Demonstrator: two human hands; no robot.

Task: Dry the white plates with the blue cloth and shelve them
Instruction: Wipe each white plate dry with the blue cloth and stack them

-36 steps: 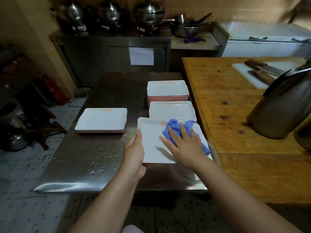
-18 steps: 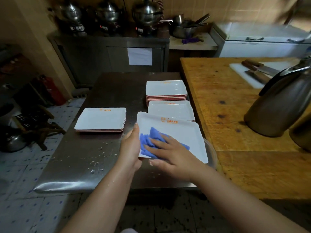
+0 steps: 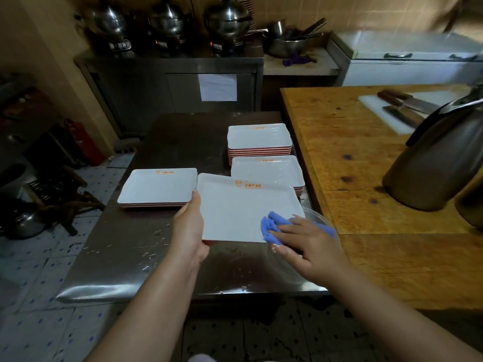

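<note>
The right hand (image 3: 308,244) lies flat, fingers straight, pressing the blue cloth (image 3: 271,227) onto the near right corner of a white plate (image 3: 243,207). The left hand (image 3: 189,226) grips that plate by its left rim, thumb along the edge, and holds it over the near half of the steel bench (image 3: 125,246), its far corner overlapping the near right stack (image 3: 266,169).

To wipe it well, I would keep the left grip firm so the plate does not slide, and sweep the cloth into the raised rim and corners, where water tends to sit; then turn the plate for its underside. The droplets on the bench near its front left suggest a dried plate should not be set down there.

The plate's underside and the left fingers beneath it are hidden. A clear bowl (image 3: 317,218) under the right hand is hard to make out. No shelf is plainly visible.

Other stacks stand toward the left edge (image 3: 156,188) and far right (image 3: 258,138).
</note>
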